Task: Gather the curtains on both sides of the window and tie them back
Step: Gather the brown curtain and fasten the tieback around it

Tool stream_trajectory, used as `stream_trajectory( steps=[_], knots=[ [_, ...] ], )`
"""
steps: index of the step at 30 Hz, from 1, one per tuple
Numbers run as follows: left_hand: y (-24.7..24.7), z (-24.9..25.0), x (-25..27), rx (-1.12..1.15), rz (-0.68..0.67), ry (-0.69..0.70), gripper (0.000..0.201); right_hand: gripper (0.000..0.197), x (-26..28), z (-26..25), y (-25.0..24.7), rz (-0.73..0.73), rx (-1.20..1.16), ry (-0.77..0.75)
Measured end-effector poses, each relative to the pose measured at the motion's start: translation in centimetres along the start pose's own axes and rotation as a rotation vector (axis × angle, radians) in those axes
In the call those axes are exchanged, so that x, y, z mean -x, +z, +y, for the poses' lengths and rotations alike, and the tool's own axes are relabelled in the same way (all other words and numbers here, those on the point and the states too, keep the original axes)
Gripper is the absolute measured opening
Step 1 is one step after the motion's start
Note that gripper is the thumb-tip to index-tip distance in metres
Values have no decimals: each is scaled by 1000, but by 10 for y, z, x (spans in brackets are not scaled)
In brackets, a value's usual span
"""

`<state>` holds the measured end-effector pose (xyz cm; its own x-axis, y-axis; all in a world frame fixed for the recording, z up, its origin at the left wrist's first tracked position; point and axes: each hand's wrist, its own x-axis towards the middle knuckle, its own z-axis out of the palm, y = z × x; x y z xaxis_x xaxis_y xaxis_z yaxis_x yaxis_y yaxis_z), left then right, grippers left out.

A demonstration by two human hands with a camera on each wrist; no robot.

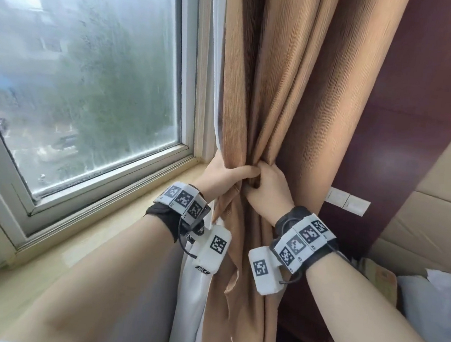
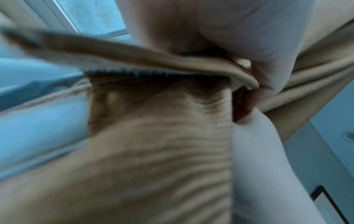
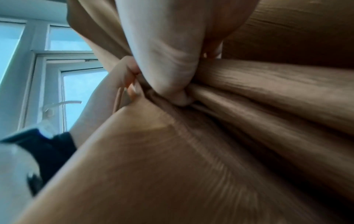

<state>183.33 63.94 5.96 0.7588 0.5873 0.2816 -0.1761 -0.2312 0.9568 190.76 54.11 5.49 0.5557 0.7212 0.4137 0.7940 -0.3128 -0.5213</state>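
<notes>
The tan ribbed curtain (image 1: 276, 79) hangs to the right of the window, bunched into a narrow waist at sill height. My left hand (image 1: 232, 174) wraps round the bunch from the window side, fingers curled across its front. My right hand (image 1: 265, 186) grips the same bunch from the right and touches the left hand. A white lining (image 1: 195, 282) shows along the curtain's left edge. A narrow tan strip (image 1: 233, 269) dangles below my hands. In the left wrist view a blurred tan band (image 2: 134, 60) runs into my left hand (image 2: 220, 33). In the right wrist view my right hand (image 3: 162, 57) squeezes the curtain folds (image 3: 258, 106).
The misted window (image 1: 90, 77) and its pale sill (image 1: 99, 230) are on the left. Right of the curtain stands a dark red wooden panel (image 1: 415, 111) with a white wall switch (image 1: 348, 203). Cardboard boxes (image 1: 434, 205) and pale fabric (image 1: 436, 298) lie further right.
</notes>
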Motion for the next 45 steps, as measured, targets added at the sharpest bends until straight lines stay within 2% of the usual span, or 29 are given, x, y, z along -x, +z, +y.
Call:
stream_trajectory(
  steps=[3,5,7,10,13,17,19,21,24,28,30,32,35,37,38,42,44,45],
  knots=[
    [3,0,-3,16,-9,26,74,33,-1,4,-1,-57,-89,-16],
    [6,-3,-6,-4,43,44,75,37,1,7,2,-114,-176,-34],
    [7,-7,-10,-21,101,59,66,39,3,13,4,-138,-280,-27],
    [1,-12,-14,-42,127,57,44,22,3,23,3,-148,-416,0],
    [-7,-17,-14,-72,148,34,38,20,2,28,-1,-148,-449,19],
    [-13,-21,-17,-116,209,16,31,25,5,27,-7,-152,-357,-12],
    [-15,-20,-18,-102,215,-22,28,28,9,24,-6,-168,-260,-41],
    [-17,-17,-17,-102,199,-80,32,27,11,21,-1,-175,-125,-86],
    [-18,-11,-11,-72,82,-121,34,29,11,16,6,-175,11,-150],
    [-22,2,-2,-30,-84,-216,21,20,12,10,13,-199,126,-197],
    [-22,8,1,-21,-143,-232,25,25,15,4,18,-238,292,-225],
    [-20,13,3,-30,-186,-204,47,40,17,-2,22,-312,381,-190],
    [-15,7,-4,-131,-96,-145,91,47,20,-5,26,-429,435,-207],
    [-11,3,-6,-155,-9,-138,104,45,24,-3,29,-448,438,-308],
    [-9,1,-7,-155,37,-126,97,44,25,-1,30,-439,410,-350],
    [-7,0,-8,-165,215,-82,43,27,22,18,28,-386,143,-406],
    [-9,-1,-11,-155,240,-82,32,23,21,27,24,-315,-58,-367],
    [-10,-1,-12,-136,253,-96,28,23,21,31,21,-227,-177,-298]
  ],
)
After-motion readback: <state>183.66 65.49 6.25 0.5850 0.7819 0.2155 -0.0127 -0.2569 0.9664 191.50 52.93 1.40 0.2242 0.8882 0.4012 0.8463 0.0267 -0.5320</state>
